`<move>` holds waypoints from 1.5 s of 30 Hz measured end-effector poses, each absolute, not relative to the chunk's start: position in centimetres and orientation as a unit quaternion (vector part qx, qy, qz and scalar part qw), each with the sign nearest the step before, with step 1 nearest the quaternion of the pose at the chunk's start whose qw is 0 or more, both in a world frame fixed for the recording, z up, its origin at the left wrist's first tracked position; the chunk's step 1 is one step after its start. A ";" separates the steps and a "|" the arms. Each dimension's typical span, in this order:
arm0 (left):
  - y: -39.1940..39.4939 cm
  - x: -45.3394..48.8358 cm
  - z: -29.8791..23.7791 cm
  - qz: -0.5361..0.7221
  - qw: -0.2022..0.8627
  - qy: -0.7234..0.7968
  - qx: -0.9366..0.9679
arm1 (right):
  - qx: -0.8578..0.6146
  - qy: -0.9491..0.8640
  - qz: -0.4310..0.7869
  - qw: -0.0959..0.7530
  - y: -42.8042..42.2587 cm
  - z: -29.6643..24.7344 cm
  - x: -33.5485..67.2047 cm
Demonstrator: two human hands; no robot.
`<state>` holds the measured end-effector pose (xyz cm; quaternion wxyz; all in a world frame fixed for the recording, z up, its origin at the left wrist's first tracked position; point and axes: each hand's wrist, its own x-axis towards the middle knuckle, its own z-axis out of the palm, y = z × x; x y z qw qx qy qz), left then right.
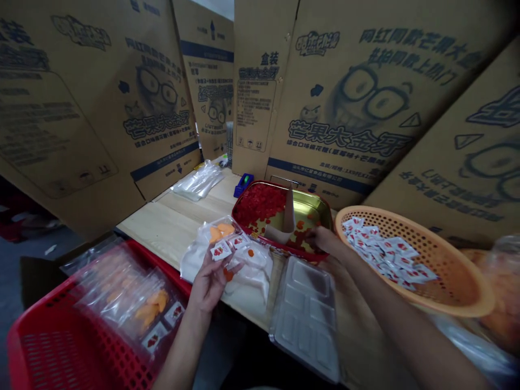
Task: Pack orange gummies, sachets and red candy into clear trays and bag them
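Observation:
My left hand (209, 284) grips a clear plastic tray (260, 265) near its lower edge, palm up. In that tray lie orange pieces (221, 232), small white printed sachets (221, 250) and a few red-orange bits (251, 253). My right hand (324, 240) reaches into the right end of a red and gold tin (311, 203), fingers curled down among small red pieces; whether anything is between its fingertips is hidden. More red pieces (260, 203) are heaped in the tin's left part, beside an upright cardboard divider (288, 211).
Stacked clear trays (306, 314) lie at the table's front. An orange basket (455, 271) of sachets stands right. A red basket (44, 325) with filled trays (134, 298) is at lower left. Plastic bags (199, 181) and a blue object (243, 184) lie behind; cardboard boxes (345, 97) wall the back.

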<state>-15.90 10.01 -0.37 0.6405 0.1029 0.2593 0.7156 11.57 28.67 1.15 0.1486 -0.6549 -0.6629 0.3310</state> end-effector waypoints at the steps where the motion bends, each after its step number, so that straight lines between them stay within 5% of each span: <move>1: 10.1 -15.8 -0.3 0.716 0.641 0.258 0.104 | -0.660 -0.653 0.340 0.151 28.7 1.7 11.8; 8: 10.6 -15.1 0.1 0.717 0.645 0.245 0.104 | -0.512 -0.611 0.535 0.281 24.4 7.1 8.0; 14: 10.4 -15.0 0.3 0.719 0.639 0.250 0.115 | -0.419 -0.644 0.609 0.197 20.0 7.4 2.8; 33: 10.1 -15.3 0.6 0.718 0.639 0.250 0.116 | -0.388 -0.705 0.548 0.227 19.6 6.6 1.9; 40: 9.9 -15.6 0.5 0.717 0.643 0.242 0.118 | -0.303 -0.811 0.443 0.233 18.7 6.9 -1.0; 45: 9.4 -16.6 0.2 0.725 0.633 0.257 0.086 | -0.439 -0.840 0.251 0.196 23.6 7.1 -1.8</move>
